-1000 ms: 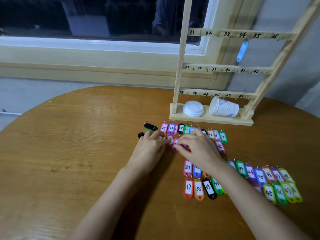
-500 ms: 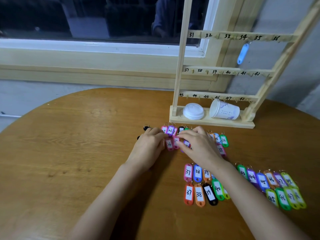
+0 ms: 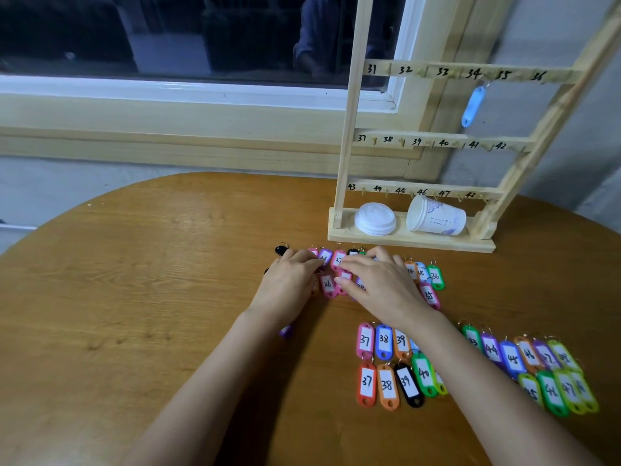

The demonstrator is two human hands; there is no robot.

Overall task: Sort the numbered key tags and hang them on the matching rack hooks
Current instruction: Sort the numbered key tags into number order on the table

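Wooden table (image 3: 117, 280) runs wide and bare to my left, its curved edge under the window (image 3: 168, 35). At the far right stands the rack (image 3: 349, 129), its rails marked 31–36, 37–42 and 43–48. A blue tag (image 3: 473, 105) hangs by 34. Tags (image 3: 327, 284) lie in rows before the rack, 37 to 40 nearest me. My right hand (image 3: 383, 287) rests flat on them. My left hand (image 3: 289, 287) curls beside 26; I cannot tell if it grips anything.

Can't read what's under left hand (image 3: 289, 285) or right hand (image 3: 381, 289); can't tell left grip either. Seeing only a sliver of purple tag (image 3: 285, 331) past left forearm (image 3: 215, 375). Losing rack (image 3: 351, 129) top to frame edge. Can't number rightmost green tags (image 3: 583, 393), too blurred.
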